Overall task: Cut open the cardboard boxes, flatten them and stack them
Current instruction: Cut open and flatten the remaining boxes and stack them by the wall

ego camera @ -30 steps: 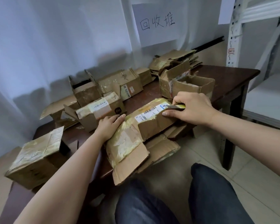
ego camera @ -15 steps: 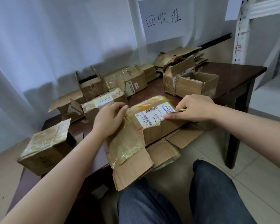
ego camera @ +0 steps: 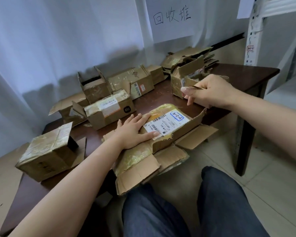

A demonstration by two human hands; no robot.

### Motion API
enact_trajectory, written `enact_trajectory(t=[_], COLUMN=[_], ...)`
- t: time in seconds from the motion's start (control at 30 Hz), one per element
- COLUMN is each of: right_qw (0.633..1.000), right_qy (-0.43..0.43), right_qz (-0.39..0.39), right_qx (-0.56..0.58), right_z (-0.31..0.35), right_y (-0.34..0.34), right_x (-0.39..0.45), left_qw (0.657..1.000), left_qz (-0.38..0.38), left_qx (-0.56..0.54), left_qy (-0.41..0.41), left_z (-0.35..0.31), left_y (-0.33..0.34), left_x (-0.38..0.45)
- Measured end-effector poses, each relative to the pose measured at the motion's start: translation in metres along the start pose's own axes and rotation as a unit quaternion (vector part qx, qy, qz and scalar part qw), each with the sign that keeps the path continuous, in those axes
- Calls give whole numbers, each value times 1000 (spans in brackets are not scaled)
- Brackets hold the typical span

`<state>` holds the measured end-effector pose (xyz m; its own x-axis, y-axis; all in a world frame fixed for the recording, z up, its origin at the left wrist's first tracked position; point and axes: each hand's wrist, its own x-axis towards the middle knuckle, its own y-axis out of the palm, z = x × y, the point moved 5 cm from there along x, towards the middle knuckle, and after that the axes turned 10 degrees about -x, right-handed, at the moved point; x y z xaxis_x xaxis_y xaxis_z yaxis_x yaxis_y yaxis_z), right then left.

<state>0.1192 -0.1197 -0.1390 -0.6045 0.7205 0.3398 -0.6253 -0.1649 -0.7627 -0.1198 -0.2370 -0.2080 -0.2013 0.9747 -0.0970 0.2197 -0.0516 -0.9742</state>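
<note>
A dark brown wooden table (ego camera: 246, 74) carries scattered brown cardboard boxes. At its near edge lies a flattened brown cardboard box with yellowed tape (ego camera: 162, 144), flaps splayed over the edge toward the person's lap; its white shipping label (ego camera: 167, 124) shows barcodes and a blue-framed handwritten "3-2-8". The left hand (ego camera: 135, 132) presses flat on this box, fingers straight, fingertips on the label. Behind it sits a closed brown carton printed with a dark "mi" logo (ego camera: 109, 112). A stack of flattened cardboard (ego camera: 188, 55) lies at the table's far corner. On the wall hangs a white paper sign handwritten "回收堆" (ego camera: 171, 19). The right hand (ego camera: 210, 91), raised above the table, pinches a thin blade-like tool (ego camera: 197, 87); its make is unreadable.
</note>
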Motion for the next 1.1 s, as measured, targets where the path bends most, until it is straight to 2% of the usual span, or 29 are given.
enact_trajectory(t=[0.07,0.13,0.2,0.3,0.4,0.47,0.6,0.67,0.77,0.83,0.87,0.97,1.0,1.1], right_qw=[993,960,927,930,938,936,945,957,962,954,951,945,943,945], right_qy=[-27,-45,-34,-27,-26,-32,-9,15,95,136,146,172,182,199], right_qz=[100,245,321,296,255,239,185,141,105,103,107,134,146,163], right_qx=[-52,-125,-192,-218,-232,-258,-271,-252,-233,-245,-251,-242,-238,-201], right_z=[11,18,12,2,-3,-4,-4,-1,-5,-5,-3,0,1,2], right_y=[9,29,46,55,60,68,72,70,70,67,65,61,61,63], right_x=[2,-5,-15,-17,-14,-13,-7,-3,-5,-6,-6,-4,-4,-4], left_qw=[999,994,987,992,1000,999,999,999,986,973,970,949,939,916], left_qz=[-13,-52,-96,-105,-8,33,44,22,-125,-200,-205,-137,-108,-60], left_qx=[30,92,119,56,-12,7,24,-24,-108,-104,-98,-89,-104,-235], left_qy=[18,38,42,45,20,5,4,16,7,-44,-91,-271,-308,-321], left_z=[-2,-6,-12,-25,-33,-33,-30,-31,-27,-15,-5,31,36,28], left_y=[-5,-13,-21,-23,-3,13,20,14,-6,-20,-26,-35,-37,-31], left_x=[1,2,-2,-13,-22,-22,-16,-19,-31,-42,-49,-68,-76,-88])
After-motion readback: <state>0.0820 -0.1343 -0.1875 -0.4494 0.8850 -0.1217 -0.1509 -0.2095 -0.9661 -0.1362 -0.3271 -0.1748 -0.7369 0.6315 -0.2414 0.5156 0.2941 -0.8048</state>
